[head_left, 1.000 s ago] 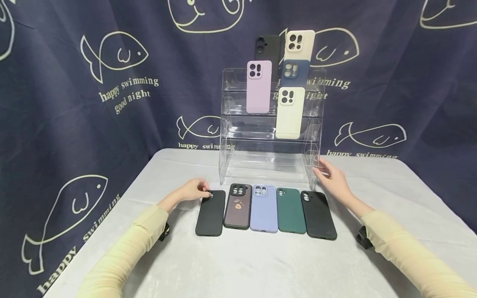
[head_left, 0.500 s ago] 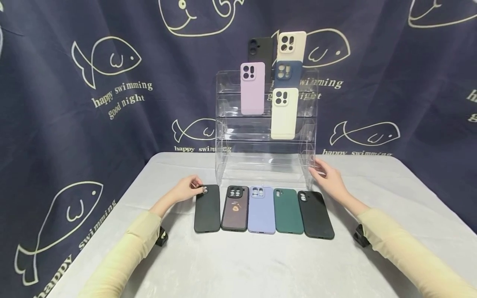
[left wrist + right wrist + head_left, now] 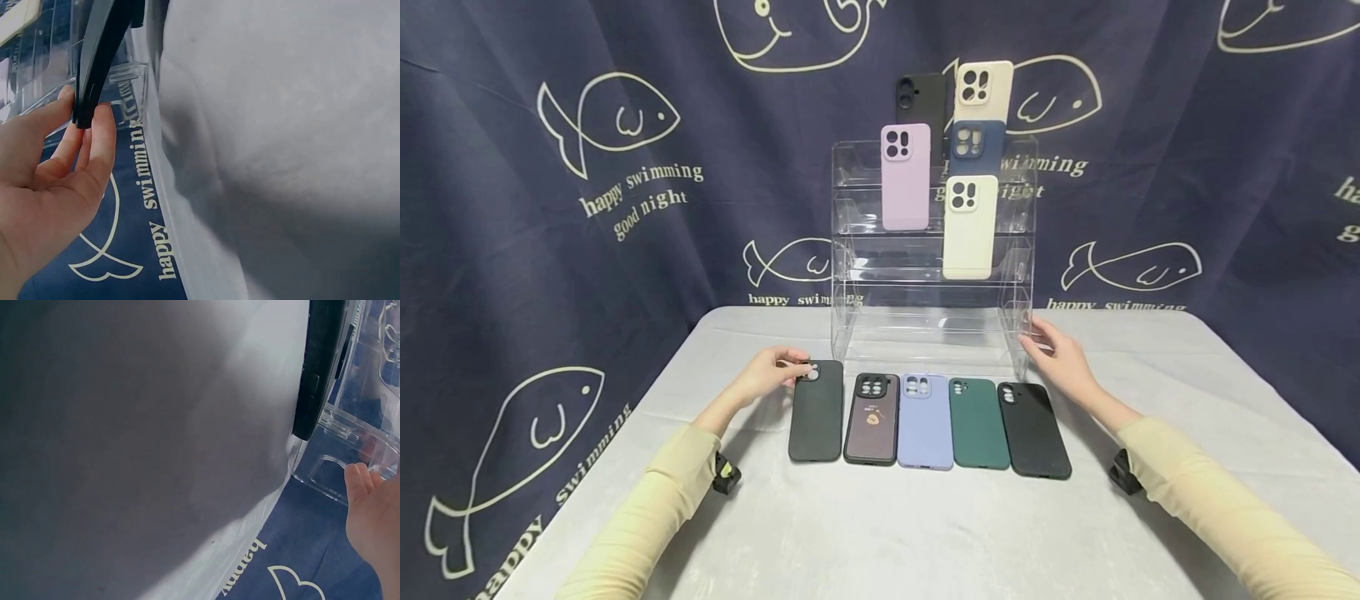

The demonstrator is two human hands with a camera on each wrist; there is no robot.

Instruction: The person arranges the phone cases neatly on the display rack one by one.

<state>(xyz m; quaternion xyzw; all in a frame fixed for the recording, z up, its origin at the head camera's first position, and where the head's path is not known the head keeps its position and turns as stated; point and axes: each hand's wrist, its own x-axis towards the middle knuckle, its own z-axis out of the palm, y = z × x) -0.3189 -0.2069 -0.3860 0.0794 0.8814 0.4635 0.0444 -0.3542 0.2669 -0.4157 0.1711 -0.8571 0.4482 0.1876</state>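
My left hand (image 3: 769,372) pinches a black phone case (image 3: 817,417) by its top left corner, beside the camera cutout. In the left wrist view the phone case (image 3: 100,62) shows edge-on, between thumb and fingertips. Its top end is tilted up. My right hand (image 3: 1060,357) touches the right side of a clear acrylic display rack (image 3: 925,342) near its base, fingers fairly straight. The right wrist view has the hand (image 3: 375,512) at the rack's clear side panel (image 3: 325,469).
Right of the held case lie a brown printed case (image 3: 872,437), a lavender-blue one (image 3: 927,433), a green one (image 3: 982,433) and another black one (image 3: 1036,437). Upper tiers hold a lilac case (image 3: 906,196), a cream one (image 3: 968,246), a blue one (image 3: 988,154) and others. A navy curtain hangs behind.
The black case's top end has been raised and the case shifted slightly toward the rack in my left hand. My right hand stays at the rack. The whole head view has shifted a little.
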